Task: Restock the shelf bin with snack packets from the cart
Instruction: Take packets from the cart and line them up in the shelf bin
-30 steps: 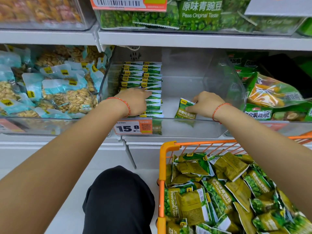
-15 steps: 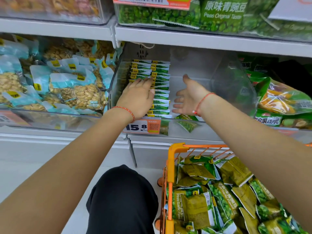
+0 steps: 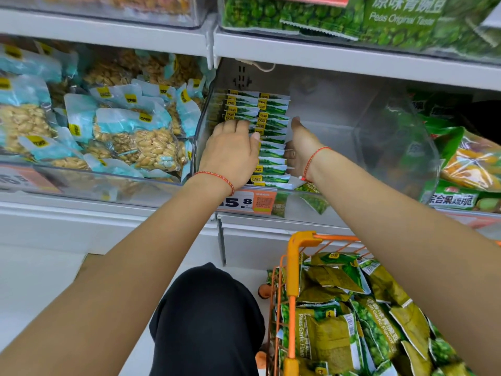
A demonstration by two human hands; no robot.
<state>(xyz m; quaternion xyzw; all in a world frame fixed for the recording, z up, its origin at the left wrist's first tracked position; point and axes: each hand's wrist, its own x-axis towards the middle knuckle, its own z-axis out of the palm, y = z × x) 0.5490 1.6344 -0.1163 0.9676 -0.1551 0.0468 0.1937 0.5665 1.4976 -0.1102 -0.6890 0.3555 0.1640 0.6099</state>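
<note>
Clear shelf bin (image 3: 385,147): two rows of green snack packets (image 3: 271,137) standing on edge at left side, right side bare. Left hand (image 3: 230,153) flat on left row; right hand (image 3: 299,150) open against right row, gripping nothing. Orange cart (image 3: 294,267) below, heaped with loose packets (image 3: 339,335).

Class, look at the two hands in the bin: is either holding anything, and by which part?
Neither. The left hand rests flat on the packet rows; the right hand presses their side, fingers straight.
</note>
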